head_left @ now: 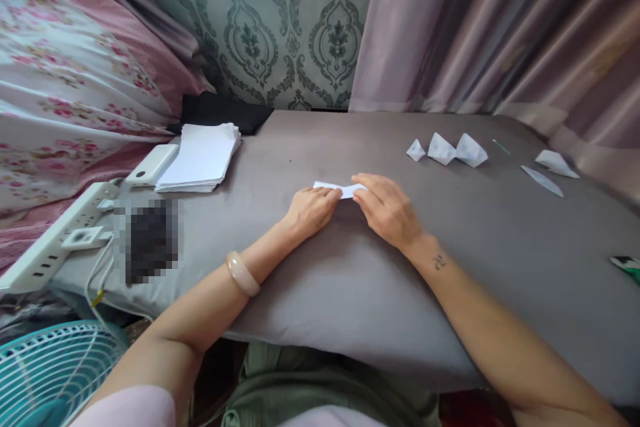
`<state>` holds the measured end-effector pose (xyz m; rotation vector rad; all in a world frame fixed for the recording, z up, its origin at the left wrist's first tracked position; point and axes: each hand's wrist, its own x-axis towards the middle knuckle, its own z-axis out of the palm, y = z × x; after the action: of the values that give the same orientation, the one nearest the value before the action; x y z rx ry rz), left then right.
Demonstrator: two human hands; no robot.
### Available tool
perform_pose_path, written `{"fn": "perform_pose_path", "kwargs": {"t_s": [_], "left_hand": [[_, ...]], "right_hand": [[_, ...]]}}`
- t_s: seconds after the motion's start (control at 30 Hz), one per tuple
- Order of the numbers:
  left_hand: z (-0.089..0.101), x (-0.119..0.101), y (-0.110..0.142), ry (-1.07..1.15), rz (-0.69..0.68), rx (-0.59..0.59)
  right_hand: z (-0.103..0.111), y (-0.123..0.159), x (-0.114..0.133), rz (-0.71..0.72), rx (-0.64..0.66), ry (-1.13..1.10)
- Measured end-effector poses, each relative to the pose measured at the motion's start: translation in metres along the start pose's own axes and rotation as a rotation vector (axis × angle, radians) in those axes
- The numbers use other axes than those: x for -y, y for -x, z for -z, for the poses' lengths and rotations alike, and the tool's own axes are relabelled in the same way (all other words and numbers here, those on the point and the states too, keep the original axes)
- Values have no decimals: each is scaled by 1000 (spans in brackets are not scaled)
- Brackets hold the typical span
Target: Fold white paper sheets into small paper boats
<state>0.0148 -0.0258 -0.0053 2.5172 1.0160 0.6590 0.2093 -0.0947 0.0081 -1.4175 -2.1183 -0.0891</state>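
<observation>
Grey bedsheet bears paper stack, folded shapes beyond hands' strip.

Two bare forearms, left hand with a smooth pale bangle well back from the fingers, right hand with a small dark tattoo just behind the wrist, pale pink sleeve at the left shoulder, olive-green garment below.

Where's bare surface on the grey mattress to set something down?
Free: the wide patch between the paper stack and the folded shapes, beyond the hands; also near the right forearm, below the paper slivers. Crowded: left edge with power strip, and centre, where left hand and right hand press a paper strip.
</observation>
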Motion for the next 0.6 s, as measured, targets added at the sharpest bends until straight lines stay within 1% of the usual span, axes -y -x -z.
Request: {"fn": "perform_pose_path", "kwargs": {"t_s": [0.07, 0.1, 0.13, 0.17, 0.2, 0.27, 0.3, 0.33, 0.4, 0.47, 0.53, 0.6], "left_hand": [[2, -8, -1, 366, 169, -147], [4, -12, -2, 590, 260, -196], [4, -14, -2, 815, 342, -215], [4, -16, -2, 1019, 413, -206], [3, -17, -2, 1184, 474, -180], [-1, -18, -1, 1381, 581, -128], [-4, -17, 1, 1429, 628, -107], [-7, -17, 2, 1457, 665, -87], [-10, -14, 4, 1467, 710, -60], [-9, -11, 5, 1424, 740, -78], [-5, -7, 6, 1360, 764, -87], [-1, -3, 7, 1290, 775, -46]], "right_hand": [[13, 0, 5, -165, -223, -57], [17, -1, 5, -270, -325, -124], [20, -1, 3, -371, -388, -229], [21, -1, 1, -471, -392, -372], [19, -2, -2, -567, -335, -543], [9, -2, -6, -746, -104, -873], [2, -2, -7, -821, 6, -985], [-5, -2, -6, -873, 69, -1042], [-17, 0, -4, -898, 96, -1063], [-22, 1, -1, -881, 92, -1042], [-22, 3, -2, -880, 124, -1021], [-19, 3, -5, -885, 169, -982]]}}
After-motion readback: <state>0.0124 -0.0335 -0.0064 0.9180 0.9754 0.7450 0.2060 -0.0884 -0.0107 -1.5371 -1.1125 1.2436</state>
